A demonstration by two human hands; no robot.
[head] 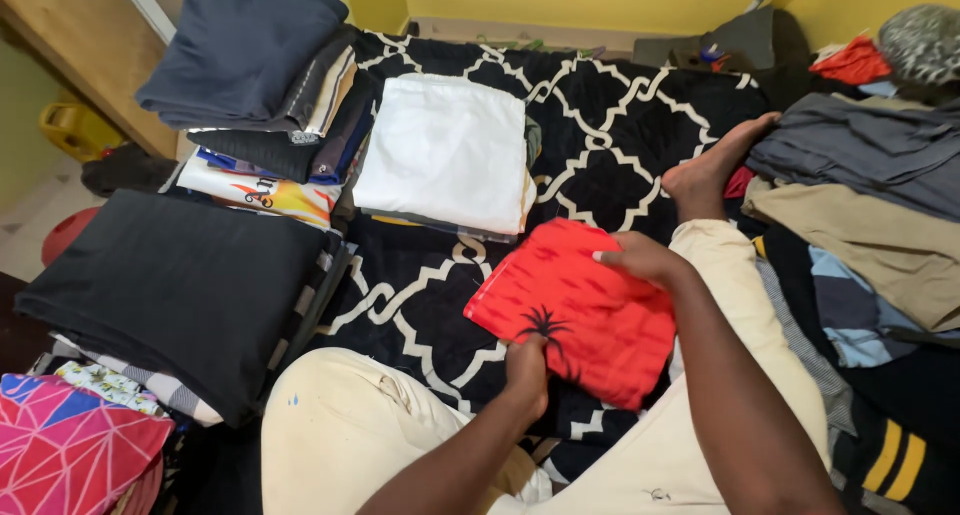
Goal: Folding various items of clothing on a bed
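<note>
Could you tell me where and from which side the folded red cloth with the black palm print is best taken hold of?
Probably by its two free edges. The red cloth lies flat and folded across the lap, so its thin edges pinch easily. The left hand already grips the near edge from below, and the right hand holds the far right edge from above. Coming from opposite sides should keep the fold flat.

Matt red cloth (575, 310), soft patterned blanket (610, 145)
</note>
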